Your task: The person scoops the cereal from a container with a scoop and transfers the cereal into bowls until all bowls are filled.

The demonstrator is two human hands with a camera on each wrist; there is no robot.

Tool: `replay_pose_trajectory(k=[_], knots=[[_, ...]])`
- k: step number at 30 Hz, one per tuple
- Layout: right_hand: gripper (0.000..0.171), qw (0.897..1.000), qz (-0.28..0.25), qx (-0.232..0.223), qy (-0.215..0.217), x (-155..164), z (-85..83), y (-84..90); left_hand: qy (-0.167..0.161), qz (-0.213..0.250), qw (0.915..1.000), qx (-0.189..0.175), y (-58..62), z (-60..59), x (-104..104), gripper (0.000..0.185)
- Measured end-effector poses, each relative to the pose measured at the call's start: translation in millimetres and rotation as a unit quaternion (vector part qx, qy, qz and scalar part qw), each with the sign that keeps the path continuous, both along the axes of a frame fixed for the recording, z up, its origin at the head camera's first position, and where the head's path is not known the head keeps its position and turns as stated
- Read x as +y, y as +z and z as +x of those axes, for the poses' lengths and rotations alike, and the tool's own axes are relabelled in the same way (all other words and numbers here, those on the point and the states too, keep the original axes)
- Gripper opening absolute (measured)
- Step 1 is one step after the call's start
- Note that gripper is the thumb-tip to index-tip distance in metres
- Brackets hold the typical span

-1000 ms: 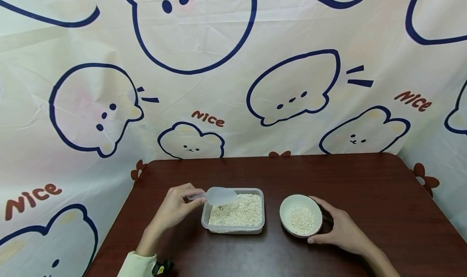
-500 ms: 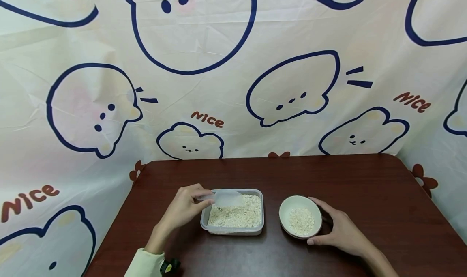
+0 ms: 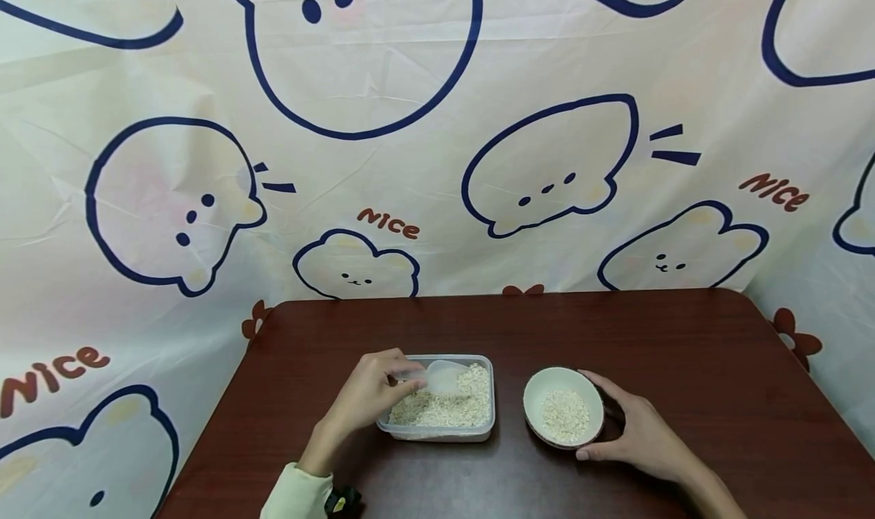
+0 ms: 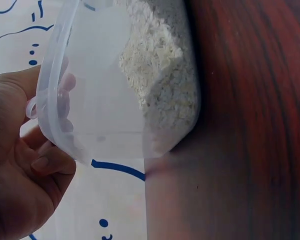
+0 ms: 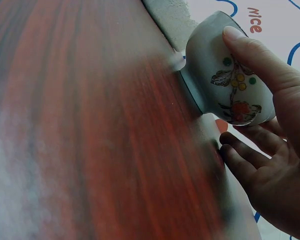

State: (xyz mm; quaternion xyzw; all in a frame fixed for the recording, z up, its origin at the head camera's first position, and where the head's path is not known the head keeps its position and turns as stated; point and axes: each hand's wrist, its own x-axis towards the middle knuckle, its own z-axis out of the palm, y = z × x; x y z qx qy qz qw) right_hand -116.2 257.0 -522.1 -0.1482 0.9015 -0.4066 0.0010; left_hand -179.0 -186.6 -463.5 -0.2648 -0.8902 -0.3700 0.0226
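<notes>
A translucent plastic scoop (image 3: pixel 446 375) is pinched by its handle in my left hand (image 3: pixel 372 386). Its head dips into pale oat flakes (image 3: pixel 472 399) that fill a clear rectangular container (image 3: pixel 440 433). In the left wrist view, the flakes (image 4: pixel 162 75) heap up behind the container's see-through wall (image 4: pixel 100 115), and my fingers show beyond its rim. To the right stands a small bowl (image 3: pixel 563 377) with some flakes (image 3: pixel 566 418) inside. My right hand (image 3: pixel 636 437) grips its right side, thumb near the front. The right wrist view shows a flower pattern on the bowl (image 5: pixel 207 62).
Everything stands on a dark reddish-brown wooden table (image 3: pixel 581 325). A white cloth (image 3: pixel 437 169) printed with blue cartoon outlines hangs behind it. A gap of bare tabletop (image 3: pixel 509 420) separates the container from the bowl.
My left hand has moved right, over the container's left rim, and the scoop has gone from above the flakes down into them. The right hand and the bowl stay where they were.
</notes>
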Motion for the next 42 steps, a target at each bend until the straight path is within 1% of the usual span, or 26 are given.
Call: replay_pose_trajectory(k=[7, 13, 17, 20, 26, 32, 37, 42], knots=[[0.115, 1.0, 0.003, -0.003, -0.004, 3, 0.7, 1.4, 0.012, -0.018, 0.9997, 0.013, -3.8, 2.0, 6, 0.018], [0.115, 1.0, 0.004, 0.002, -0.006, 4, 1.5, 0.2, 0.032, -0.027, 0.9988, 0.023, -9.8, 6.3, 12, 0.019], [0.114, 1.0, 0.005, 0.002, -0.009, 4, 2.0, -0.9, 0.027, -0.027, 0.9986, 0.036, -13.3, 8.1, 17, 0.018], [0.113, 1.0, 0.001, -0.001, -0.005, 2, 1.9, -1.8, 0.025, -0.029, 0.9985, 0.038, -14.9, 8.7, 19, 0.017], [0.114, 1.0, -0.002, -0.003, -0.003, -1, 0.2, -2.6, 0.026, -0.022, 0.9988, 0.034, -13.8, 8.6, 18, 0.018], [0.113, 1.0, 0.005, 0.0, -0.004, -1, -0.3, -0.8, 0.026, -0.011, 0.9992, 0.028, -12.7, 8.5, 17, 0.017], [0.113, 1.0, 0.006, 0.002, -0.003, -2, 0.2, 0.0, 0.022, 0.013, 0.9996, 0.011, -13.9, 8.7, 16, 0.016], [0.114, 1.0, 0.006, 0.007, -0.003, -2, 0.3, -0.3, 0.007, 0.042, 0.9991, -0.008, -15.1, 8.9, 12, 0.018]])
